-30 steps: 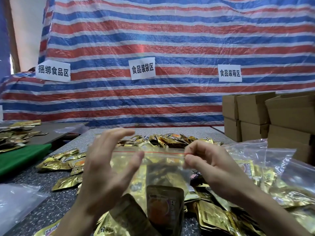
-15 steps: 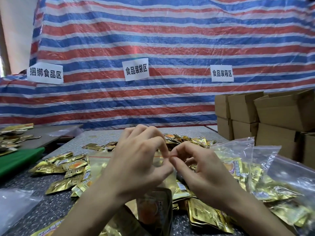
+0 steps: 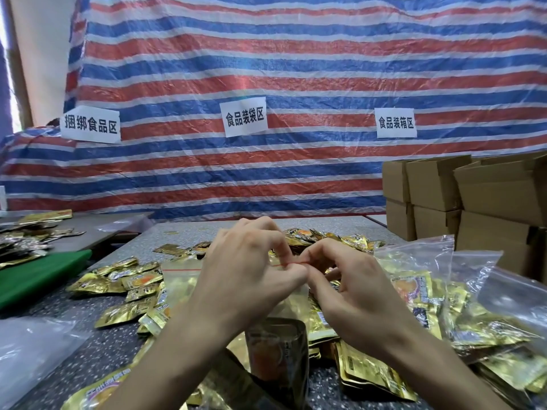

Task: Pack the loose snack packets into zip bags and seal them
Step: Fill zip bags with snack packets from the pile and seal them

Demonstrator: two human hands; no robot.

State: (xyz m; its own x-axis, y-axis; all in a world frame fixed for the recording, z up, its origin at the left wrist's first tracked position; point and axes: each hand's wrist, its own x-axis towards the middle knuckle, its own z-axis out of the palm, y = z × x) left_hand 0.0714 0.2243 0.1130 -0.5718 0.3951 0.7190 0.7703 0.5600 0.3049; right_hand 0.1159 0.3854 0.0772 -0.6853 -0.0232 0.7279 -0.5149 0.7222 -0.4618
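Note:
I hold a clear zip bag (image 3: pixel 180 276) with a red seal line upright over the table; gold snack packets show through it. My left hand (image 3: pixel 245 273) and my right hand (image 3: pixel 346 288) meet at the middle of its top edge, both pinching the red zip strip between thumb and fingers. The bag's left top corner sticks out past my left hand; its lower part hangs between my wrists with a dark packet (image 3: pixel 276 350) inside. Loose gold snack packets (image 3: pixel 130 282) lie scattered on the speckled table (image 3: pixel 59 368) around and behind the bag.
Filled zip bags (image 3: pixel 444 297) pile up at the right. Brown cardboard boxes (image 3: pixel 488 202) stack at the back right. A green board (image 3: pixel 38 276) and another packet heap lie at the left, a clear plastic sheet (image 3: pixel 26 347) at the near left. A striped tarp with paper signs hangs behind.
My hands stood apart at the bag's top corners a second ago; the left hand has slid right along the zip strip and now meets the right hand at the middle.

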